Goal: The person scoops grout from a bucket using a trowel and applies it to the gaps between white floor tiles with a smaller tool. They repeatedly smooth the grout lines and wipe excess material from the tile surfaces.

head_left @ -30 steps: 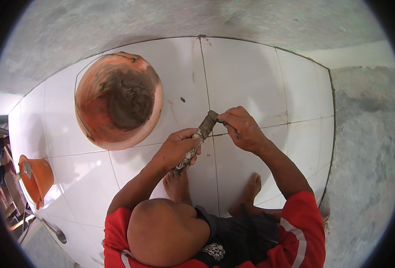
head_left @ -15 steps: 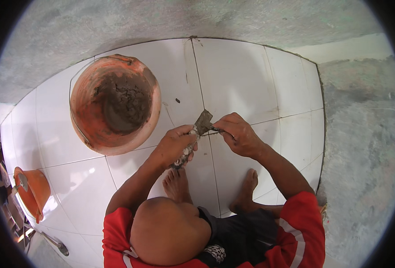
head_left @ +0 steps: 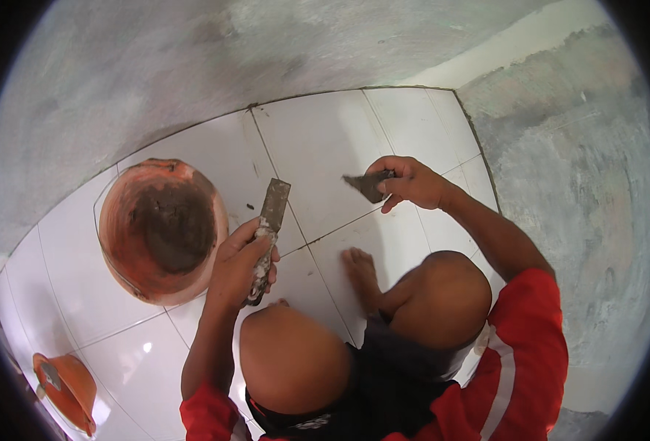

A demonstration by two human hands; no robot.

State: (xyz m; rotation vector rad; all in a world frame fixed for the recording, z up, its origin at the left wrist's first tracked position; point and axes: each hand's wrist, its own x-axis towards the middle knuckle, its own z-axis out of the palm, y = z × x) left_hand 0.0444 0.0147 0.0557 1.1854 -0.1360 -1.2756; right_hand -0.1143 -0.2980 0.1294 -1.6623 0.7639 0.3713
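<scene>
I squat barefoot on white floor tiles (head_left: pixel 318 147). My left hand (head_left: pixel 243 261) grips the mortar-caked handle of a flat scraper (head_left: pixel 272 209), its blade pointing away from me above a tile joint. My right hand (head_left: pixel 409 182) holds a small dark flat wedge-shaped piece (head_left: pixel 365 185) low over the tile, to the right of the scraper. The two hands are apart. My knees and one bare foot (head_left: pixel 362 275) fill the lower middle of the view.
An orange bucket (head_left: pixel 162 229) with grey mortar in it stands on the tiles left of my left hand. A smaller orange container (head_left: pixel 68 389) sits at the lower left. Grey rough cement wall (head_left: pixel 156 66) runs behind the tiles, and bare cement floor (head_left: pixel 582 184) lies to the right.
My hands were together on the scraper over the tile. Now they have separated: my right hand moved right with the small dark piece, my left keeps the scraper. The view shifted.
</scene>
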